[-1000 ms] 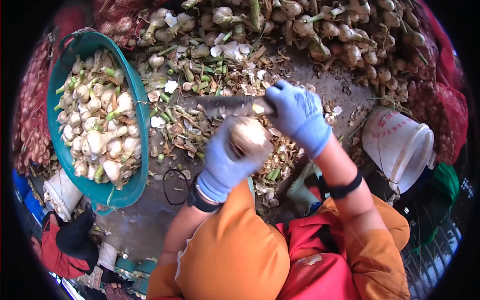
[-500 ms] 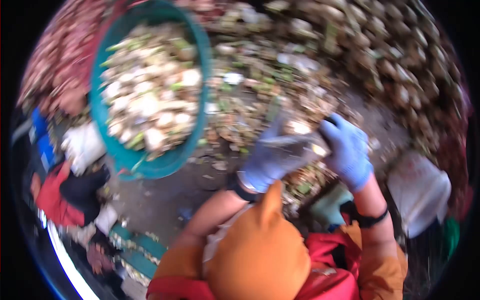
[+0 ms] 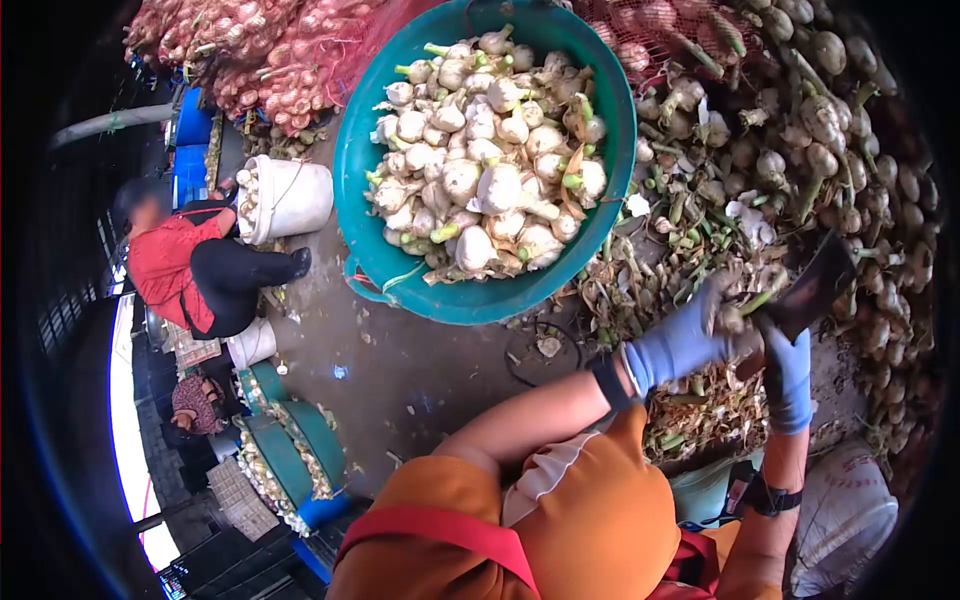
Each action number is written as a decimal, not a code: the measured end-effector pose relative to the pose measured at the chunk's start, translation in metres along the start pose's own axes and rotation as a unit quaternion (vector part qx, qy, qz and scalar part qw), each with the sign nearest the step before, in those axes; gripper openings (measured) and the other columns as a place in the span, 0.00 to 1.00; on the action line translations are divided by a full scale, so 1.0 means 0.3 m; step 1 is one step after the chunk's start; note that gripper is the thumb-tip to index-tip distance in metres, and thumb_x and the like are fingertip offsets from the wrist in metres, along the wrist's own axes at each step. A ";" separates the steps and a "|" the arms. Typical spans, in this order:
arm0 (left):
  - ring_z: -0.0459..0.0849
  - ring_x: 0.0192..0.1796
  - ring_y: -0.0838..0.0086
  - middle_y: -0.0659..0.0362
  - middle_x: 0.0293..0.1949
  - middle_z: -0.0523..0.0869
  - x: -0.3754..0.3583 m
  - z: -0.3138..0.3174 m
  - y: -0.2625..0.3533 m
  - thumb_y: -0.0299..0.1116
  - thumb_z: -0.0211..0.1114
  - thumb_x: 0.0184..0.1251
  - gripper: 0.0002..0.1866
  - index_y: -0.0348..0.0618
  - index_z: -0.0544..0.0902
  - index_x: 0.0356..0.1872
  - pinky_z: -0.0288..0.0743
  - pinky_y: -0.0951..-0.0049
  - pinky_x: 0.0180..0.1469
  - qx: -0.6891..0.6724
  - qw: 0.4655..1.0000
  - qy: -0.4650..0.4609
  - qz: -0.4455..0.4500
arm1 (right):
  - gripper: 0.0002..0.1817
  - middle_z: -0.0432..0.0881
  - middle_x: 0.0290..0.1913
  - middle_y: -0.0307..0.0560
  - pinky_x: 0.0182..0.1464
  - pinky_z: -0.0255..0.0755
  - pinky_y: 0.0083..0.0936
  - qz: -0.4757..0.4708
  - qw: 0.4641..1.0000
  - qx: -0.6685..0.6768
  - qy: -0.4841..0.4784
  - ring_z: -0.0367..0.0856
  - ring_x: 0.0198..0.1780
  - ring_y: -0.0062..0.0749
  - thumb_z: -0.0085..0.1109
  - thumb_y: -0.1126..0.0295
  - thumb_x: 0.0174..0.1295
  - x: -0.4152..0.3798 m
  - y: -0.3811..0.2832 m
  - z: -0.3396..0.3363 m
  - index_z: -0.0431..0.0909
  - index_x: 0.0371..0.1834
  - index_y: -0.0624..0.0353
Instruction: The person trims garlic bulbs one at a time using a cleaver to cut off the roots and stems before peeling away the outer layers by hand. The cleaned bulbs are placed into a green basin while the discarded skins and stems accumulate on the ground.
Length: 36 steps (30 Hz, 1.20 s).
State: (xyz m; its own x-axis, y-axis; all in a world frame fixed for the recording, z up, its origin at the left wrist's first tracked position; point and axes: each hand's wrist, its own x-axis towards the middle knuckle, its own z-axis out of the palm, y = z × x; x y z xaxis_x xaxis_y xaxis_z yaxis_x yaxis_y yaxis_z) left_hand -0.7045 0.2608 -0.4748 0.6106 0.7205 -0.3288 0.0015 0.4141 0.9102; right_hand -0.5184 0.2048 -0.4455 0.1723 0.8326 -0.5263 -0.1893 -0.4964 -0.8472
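Observation:
My left hand (image 3: 690, 343), in a blue glove, is closed around a garlic bulb (image 3: 735, 320) whose green stem points up and right. Close beside it, my right hand (image 3: 790, 380), gloved too, is wrapped around a knife; its broad dark blade (image 3: 815, 285) reaches up and right past the stem. Gloves and bulb are somewhat blurred, and the fingers partly hide the knife's handle. Below the hands lies a heap of peelings and cut stems (image 3: 705, 425). Up and left stands a green tub (image 3: 350, 170) full of trimmed garlic bulbs (image 3: 480, 160).
Untrimmed garlic (image 3: 820, 120) is piled along the right. Red net sacks of garlic (image 3: 270, 60) lie at the back left. A person in red (image 3: 175, 265) sits by a white bucket (image 3: 305, 200). A white sack (image 3: 845, 510) is beside my right arm.
The view has swung, so the tub appears further right and more of the left side shows. My hands are further right; the blade, earlier pointing left between them, now points up and right.

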 end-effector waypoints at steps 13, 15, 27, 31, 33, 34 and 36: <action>0.88 0.46 0.53 0.40 0.61 0.78 -0.037 -0.245 0.361 0.69 0.42 0.71 0.41 0.48 0.63 0.72 0.87 0.62 0.40 -0.608 0.770 -0.120 0.151 | 0.22 0.76 0.63 0.60 0.58 0.73 0.38 -0.157 0.806 -0.555 0.133 0.79 0.57 0.55 0.67 0.62 0.58 0.301 0.169 -0.416 0.81 0.54 0.60; 0.88 0.48 0.56 0.46 0.52 0.85 0.000 -0.178 0.294 0.70 0.45 0.70 0.40 0.51 0.64 0.72 0.87 0.61 0.43 -0.516 0.856 -0.010 0.037 | 0.24 0.76 0.62 0.59 0.59 0.72 0.40 -0.127 0.755 -0.632 0.120 0.77 0.59 0.55 0.68 0.61 0.57 0.408 0.194 -0.404 0.80 0.55 0.61; 0.74 0.66 0.69 0.56 0.64 0.77 -0.023 -0.092 0.049 0.46 0.59 0.73 0.29 0.39 0.70 0.68 0.66 0.67 0.69 0.049 0.997 0.028 0.044 | 0.25 0.81 0.56 0.59 0.59 0.73 0.43 -0.110 0.743 -0.654 0.092 0.79 0.57 0.55 0.62 0.55 0.58 0.336 0.084 -0.253 0.82 0.57 0.53; 0.85 0.52 0.65 0.52 0.51 0.85 0.000 -0.083 -0.025 0.50 0.50 0.78 0.25 0.42 0.74 0.63 0.82 0.68 0.54 -0.407 0.902 0.015 -0.144 | 0.14 0.83 0.43 0.55 0.49 0.76 0.44 -0.094 0.763 -0.618 0.164 0.83 0.47 0.52 0.62 0.58 0.54 0.349 0.087 -0.282 0.84 0.39 0.54; 0.86 0.51 0.63 0.51 0.51 0.85 -0.005 -0.068 -0.037 0.49 0.52 0.78 0.24 0.42 0.74 0.63 0.84 0.67 0.50 -0.379 0.912 0.025 -0.155 | 0.15 0.82 0.41 0.57 0.48 0.75 0.45 -0.098 0.802 -0.564 0.172 0.81 0.45 0.54 0.62 0.59 0.54 0.317 0.081 -0.253 0.82 0.37 0.58; 0.87 0.50 0.62 0.51 0.51 0.85 -0.008 -0.061 -0.044 0.49 0.53 0.77 0.25 0.41 0.73 0.64 0.84 0.67 0.50 -0.376 0.911 0.026 -0.165 | 0.15 0.82 0.42 0.57 0.47 0.76 0.44 -0.107 0.823 -0.540 0.144 0.81 0.45 0.54 0.62 0.58 0.55 0.268 0.082 -0.230 0.82 0.36 0.59; 0.87 0.50 0.62 0.50 0.51 0.85 -0.008 -0.045 -0.048 0.48 0.54 0.77 0.25 0.41 0.72 0.65 0.84 0.67 0.50 -0.345 0.923 0.025 -0.168 | 0.15 0.81 0.48 0.55 0.49 0.76 0.41 -0.097 0.852 -0.504 0.103 0.82 0.47 0.53 0.64 0.59 0.53 0.189 0.099 -0.169 0.82 0.37 0.58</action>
State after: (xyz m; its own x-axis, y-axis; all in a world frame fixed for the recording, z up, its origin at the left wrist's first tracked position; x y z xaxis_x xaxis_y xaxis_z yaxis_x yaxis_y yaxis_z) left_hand -0.7168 0.2606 -0.4904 0.6303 0.5043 -0.5903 -0.3317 0.8623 0.3825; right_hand -0.4652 0.2250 -0.5041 0.2922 0.9136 -0.2826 0.7711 -0.3999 -0.4955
